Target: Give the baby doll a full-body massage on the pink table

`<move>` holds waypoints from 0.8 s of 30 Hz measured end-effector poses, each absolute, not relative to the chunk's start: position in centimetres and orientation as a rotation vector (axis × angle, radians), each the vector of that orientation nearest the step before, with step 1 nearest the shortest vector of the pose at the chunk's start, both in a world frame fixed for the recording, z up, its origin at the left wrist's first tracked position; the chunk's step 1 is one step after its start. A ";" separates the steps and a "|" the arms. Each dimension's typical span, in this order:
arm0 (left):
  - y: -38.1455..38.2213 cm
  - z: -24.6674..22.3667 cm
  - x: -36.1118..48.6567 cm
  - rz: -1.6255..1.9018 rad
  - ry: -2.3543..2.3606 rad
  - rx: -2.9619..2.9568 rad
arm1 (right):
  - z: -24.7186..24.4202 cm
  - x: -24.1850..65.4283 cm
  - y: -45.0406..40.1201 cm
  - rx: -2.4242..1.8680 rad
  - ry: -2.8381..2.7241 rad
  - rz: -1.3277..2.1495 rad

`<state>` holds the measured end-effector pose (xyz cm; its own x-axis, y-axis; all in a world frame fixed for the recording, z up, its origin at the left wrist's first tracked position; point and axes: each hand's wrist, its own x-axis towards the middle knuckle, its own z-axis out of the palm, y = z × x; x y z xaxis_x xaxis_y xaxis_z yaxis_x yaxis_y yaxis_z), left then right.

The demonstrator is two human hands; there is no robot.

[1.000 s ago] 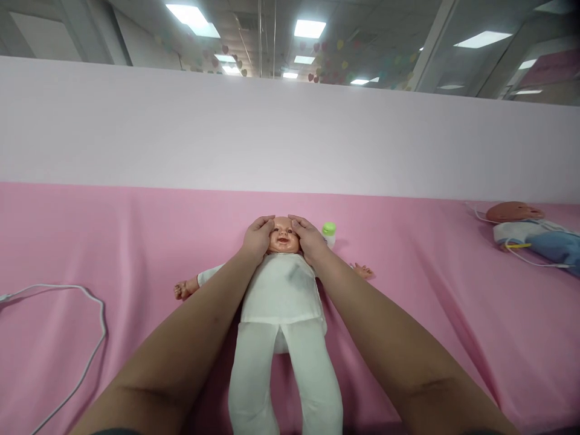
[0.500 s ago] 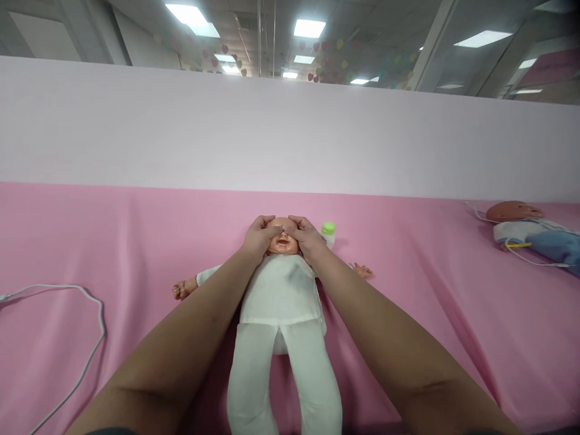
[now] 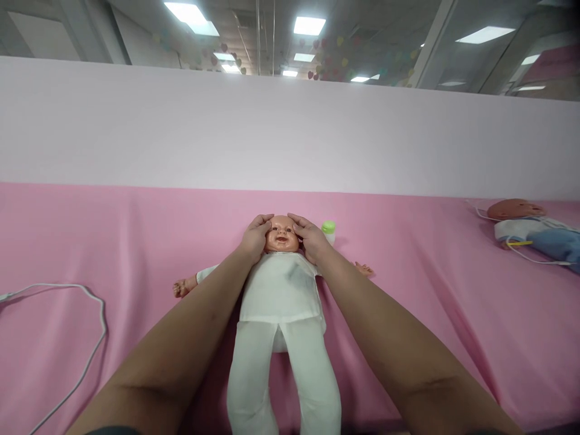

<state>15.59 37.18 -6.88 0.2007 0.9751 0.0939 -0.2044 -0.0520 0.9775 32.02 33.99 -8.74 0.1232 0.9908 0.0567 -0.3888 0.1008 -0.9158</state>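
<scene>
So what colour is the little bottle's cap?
Light green; the cap shows in the head view.

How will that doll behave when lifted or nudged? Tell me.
The doll has a glossy head, likely stiff and somewhat slippery. Its loose-looking white top may bunch when gripped. Outspread arms should probably resist rolling.

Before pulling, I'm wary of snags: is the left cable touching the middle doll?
Apart: the head view shows pink sheet between the cable and the doll.
</scene>
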 end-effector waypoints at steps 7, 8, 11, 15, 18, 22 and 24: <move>37.2 -6.8 15.2 1.127 0.830 1.195 | -8.5 32.3 33.7 -0.905 -0.984 1.200; 37.2 -6.7 15.3 1.128 0.858 1.202 | -8.4 32.1 33.7 -0.911 -0.986 1.187; 37.2 -6.5 15.5 1.131 0.916 1.221 | -8.1 31.7 33.9 -0.937 -0.970 1.164; 37.6 -6.8 15.8 1.158 0.894 1.221 | -7.8 31.6 34.0 -0.963 -0.933 1.124; 38.1 -7.2 15.7 1.143 0.888 1.202 | -7.9 32.2 34.1 -1.000 -0.906 1.168; 38.5 -7.4 14.7 1.059 0.791 1.246 | -8.3 33.4 34.2 -1.091 -0.929 1.244; 38.5 -7.3 13.9 0.985 0.677 1.307 | -8.4 34.0 34.0 -1.084 -0.984 1.272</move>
